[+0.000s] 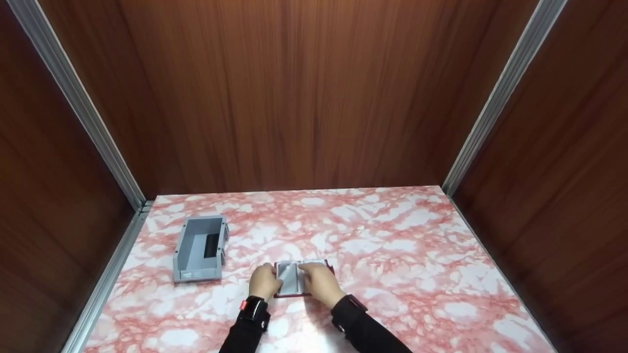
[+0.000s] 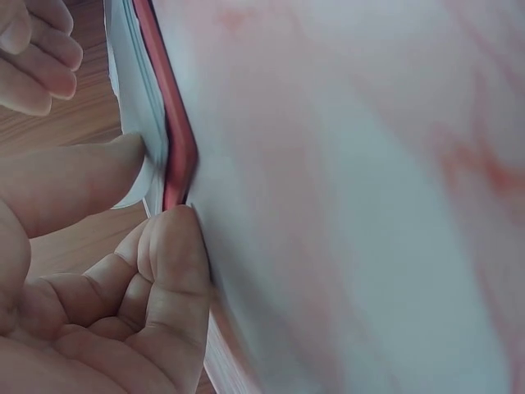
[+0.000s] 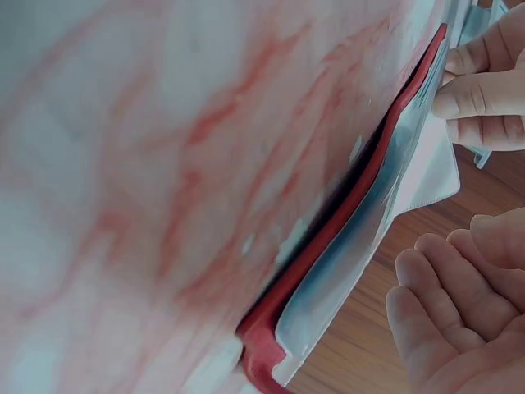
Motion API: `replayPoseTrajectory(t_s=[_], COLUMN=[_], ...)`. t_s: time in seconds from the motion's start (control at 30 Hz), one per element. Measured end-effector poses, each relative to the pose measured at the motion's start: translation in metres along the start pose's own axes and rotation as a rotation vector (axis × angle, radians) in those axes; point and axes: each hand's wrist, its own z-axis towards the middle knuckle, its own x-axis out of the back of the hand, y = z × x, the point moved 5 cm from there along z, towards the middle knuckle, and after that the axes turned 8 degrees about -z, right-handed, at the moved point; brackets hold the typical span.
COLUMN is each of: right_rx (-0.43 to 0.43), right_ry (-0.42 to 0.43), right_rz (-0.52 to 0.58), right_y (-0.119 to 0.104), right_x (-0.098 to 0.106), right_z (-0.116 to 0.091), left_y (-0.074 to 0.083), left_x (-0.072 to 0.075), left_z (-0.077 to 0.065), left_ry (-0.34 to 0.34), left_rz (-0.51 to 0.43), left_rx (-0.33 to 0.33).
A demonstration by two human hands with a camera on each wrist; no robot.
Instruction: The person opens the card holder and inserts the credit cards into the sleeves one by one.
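Note:
A card holder with a red cover and clear plastic sleeves lies opened out on the table. My left hand pinches its left edge; in the left wrist view the thumb presses the sleeves while a fingertip touches the red cover. Over the right-hand pages is my right hand. The right wrist view shows its fingers loosely bent, with nothing between them, a little off the sleeves. One clear sleeve stands raised from the stack close to the left hand.
A grey plastic bin with a black patch inside stands to the left on the red-and-white marbled table. Brown wood-look panels with metal corner posts enclose the table at the back and both sides.

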Motion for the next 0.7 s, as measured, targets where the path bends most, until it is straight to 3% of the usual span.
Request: replayPoseTrajectory(t_s=[0.33, 0.7], right_rx=[-0.027, -0.031], right_ry=[-0.013, -0.034], right_rz=[-0.003, -0.041], right_y=[0.011, 0.019], right_x=[0.009, 0.013], right_z=[-0.01, -0.024], left_y=[0.002, 0.0], left_x=[0.003, 0.001], left_z=[-0.001, -0.001], left_ry=[0.01, 0.004], left_rz=[-0.014, -0.012], left_rx=[-0.021, -0.002])
